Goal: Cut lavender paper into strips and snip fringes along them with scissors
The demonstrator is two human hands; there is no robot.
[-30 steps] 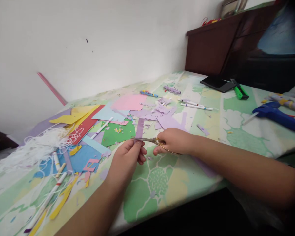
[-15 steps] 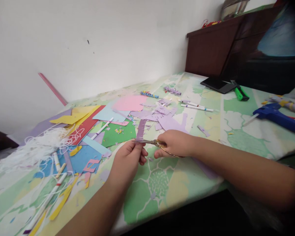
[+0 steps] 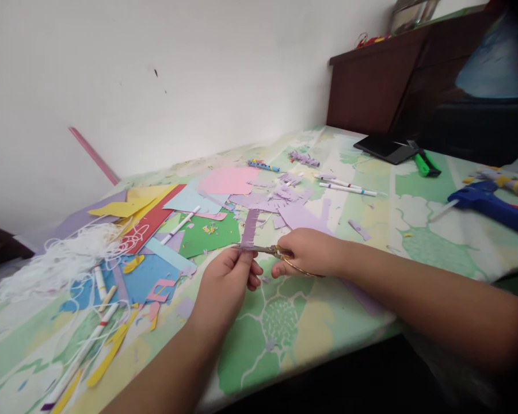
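Observation:
Between thumb and fingers, my left hand pinches the near end of a purple paper strip. Small slits run along the strip's right edge. My right hand is closed around the gold handles of a pair of scissors. The blades point left and cross the strip just above my left thumb; they look nearly closed. Beyond the hands lie fringed lilac paper scraps and a larger lilac sheet. A green paper sheet with tiny cuttings on it is left of the strip.
A tangle of white string covers coloured paper at left, near several white markers. At right are a blue glue gun, a green cutter and a black tablet-like device. The table's front edge is close below my arms.
Almost nothing differs. Both hands, the strip and the scissors hold nearly the same place; the whole view has shifted very slightly.

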